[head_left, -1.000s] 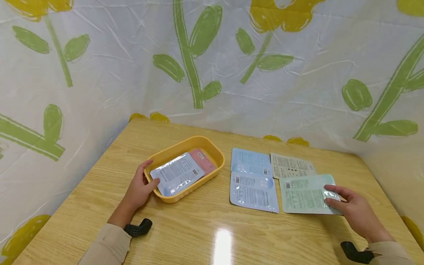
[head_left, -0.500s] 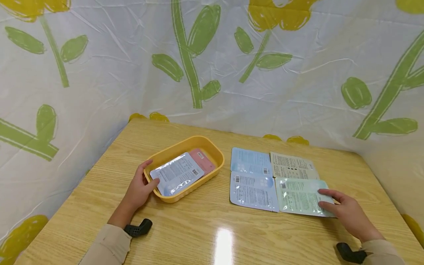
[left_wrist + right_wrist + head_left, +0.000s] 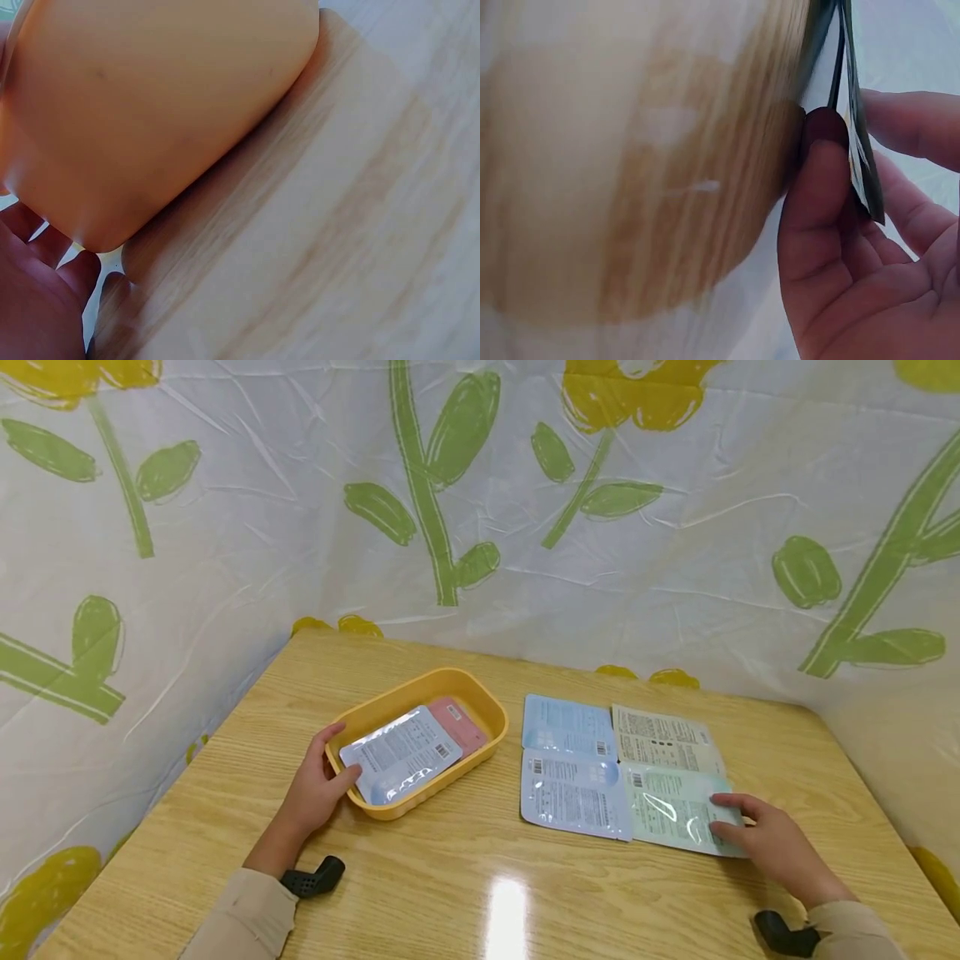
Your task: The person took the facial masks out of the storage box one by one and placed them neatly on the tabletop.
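My left hand (image 3: 315, 789) grips the near left end of a yellow plastic basket (image 3: 450, 777), thumb over the rim. Inside the basket, a pale blue sheet mask packet (image 3: 401, 756) partly covers a pink packet (image 3: 459, 724). On the right, my right hand (image 3: 776, 843) pinches the right edge of a pale green sheet mask packet (image 3: 671, 810). The right wrist view shows the thumb and fingers on either side of that packet's edge (image 3: 866, 172). The left wrist view shows the basket's outer wall (image 3: 165, 112) with fingers (image 3: 79, 274) at its corner.
Left of the green packet lies a lavender-blue packet (image 3: 576, 797). Behind these are a light blue packet (image 3: 567, 724) and a beige packet (image 3: 667, 735), forming two rows. The wooden table (image 3: 420, 885) meets a flower-print cloth (image 3: 480, 610) at the back.
My right hand has moved left and slightly down with the green packet, which has come down beside the lavender-blue one, below the beige one. My left hand and the basket have stayed put.
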{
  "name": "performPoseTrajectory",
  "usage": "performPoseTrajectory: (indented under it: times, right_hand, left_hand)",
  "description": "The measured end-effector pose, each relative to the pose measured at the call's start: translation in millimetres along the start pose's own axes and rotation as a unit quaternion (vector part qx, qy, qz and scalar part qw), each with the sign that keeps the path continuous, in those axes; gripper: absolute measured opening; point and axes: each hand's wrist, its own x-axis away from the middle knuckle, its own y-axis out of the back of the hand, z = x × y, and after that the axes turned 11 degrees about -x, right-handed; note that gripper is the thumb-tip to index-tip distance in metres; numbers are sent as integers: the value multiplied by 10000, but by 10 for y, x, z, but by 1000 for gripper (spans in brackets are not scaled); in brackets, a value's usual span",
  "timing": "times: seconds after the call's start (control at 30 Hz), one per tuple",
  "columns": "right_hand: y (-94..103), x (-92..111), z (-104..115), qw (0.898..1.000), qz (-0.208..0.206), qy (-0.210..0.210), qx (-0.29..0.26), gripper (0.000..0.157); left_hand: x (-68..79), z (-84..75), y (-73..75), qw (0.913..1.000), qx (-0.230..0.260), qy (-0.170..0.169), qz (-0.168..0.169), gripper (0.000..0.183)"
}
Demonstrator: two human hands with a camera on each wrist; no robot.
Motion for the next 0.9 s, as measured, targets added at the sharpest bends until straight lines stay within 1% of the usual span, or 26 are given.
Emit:
performPoseTrajectory:
  times: [0.2,0.3,0.57,0.73,0.9]
  right_hand:
    - [20,1,37,9984,-106,59,554,61]
    - [36,-12,53,9970,-72,40,769,60]
    - [27,-20,87,9946,140,70,1022,60]
    - [19,-1,134,9929,151,227,1156,58]
    - [64,4,156,9927,157,158,1186,61]
  left_hand:
    - [-8,4,-3,10000,-19,-23,0,69]
    - [-14,1,2,10000,-26,-47,-6,69]
    - [-11,7,1,10000,-56,30,5,69]
    - [-8,12,2,10000,-54,26,4,69]
    - [-9,8,4,10000,-49,11,24,69]
